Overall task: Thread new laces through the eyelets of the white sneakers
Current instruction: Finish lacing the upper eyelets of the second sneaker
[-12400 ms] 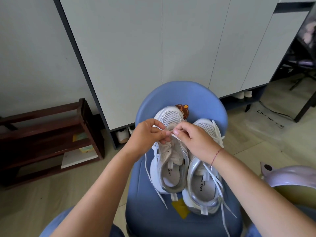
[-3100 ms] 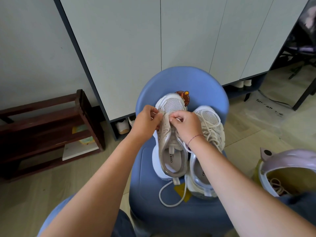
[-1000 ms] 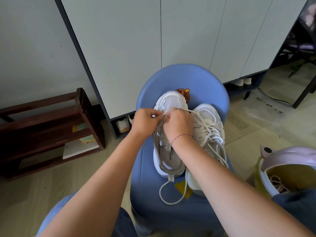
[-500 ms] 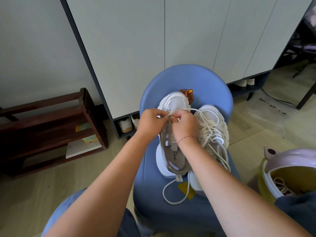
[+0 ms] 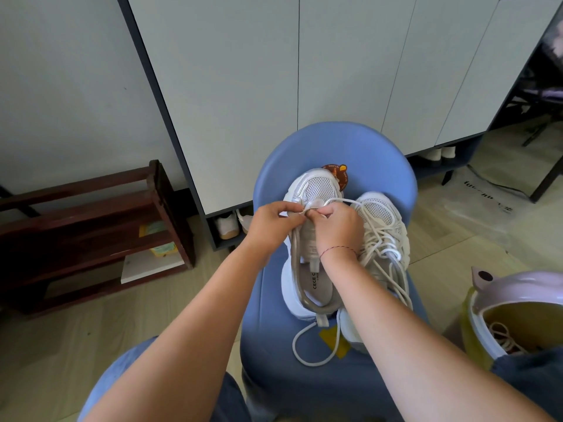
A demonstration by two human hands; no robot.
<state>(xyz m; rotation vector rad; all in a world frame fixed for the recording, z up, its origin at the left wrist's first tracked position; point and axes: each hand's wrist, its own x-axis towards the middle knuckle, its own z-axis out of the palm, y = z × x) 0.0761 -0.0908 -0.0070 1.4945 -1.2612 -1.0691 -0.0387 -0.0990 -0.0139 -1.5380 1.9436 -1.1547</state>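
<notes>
Jeans [image 5: 228, 400] at the chair's near edge. Blue chair [image 5: 265, 330] straight ahead; its seat serves as the worktop and carries both sneakers, toes toward the chair back.

On the near part of the seat a slack loop of white lace [image 5: 300, 357] lies across a yellow sticker [image 5: 332, 338] and rises to the heel of the left sneaker [image 5: 315, 188]. The right sneaker [image 5: 379, 213] sits touching it, side by side, with cord crossed and tangled over its tongue.

Right of the chair is a pail [image 5: 518, 289], pink lid, old laces [image 5: 504, 333] inside.

Both hands meet over the front of the left sneaker. Left hand [image 5: 274, 222]: grip clenched, thumb and forefinger pinching the lace. Right hand [image 5: 339, 229]: fingers curled, pinching the same lace right beside the left's fingertips; red thread [image 5: 338, 248] round the wrist. One strand arcs from the pinch out over the right sneaker's toe. Which eyelet it is cannot be told, as fingers cover it.

Round brown sticker [image 5: 335, 171] on the chair back, just past the left toe. Behind the chair is a pale cabinet [image 5: 243, 102], with shoes [image 5: 227, 228] in the gap under it. Left of the chair, a dark wooden rack [image 5: 91, 214].
</notes>
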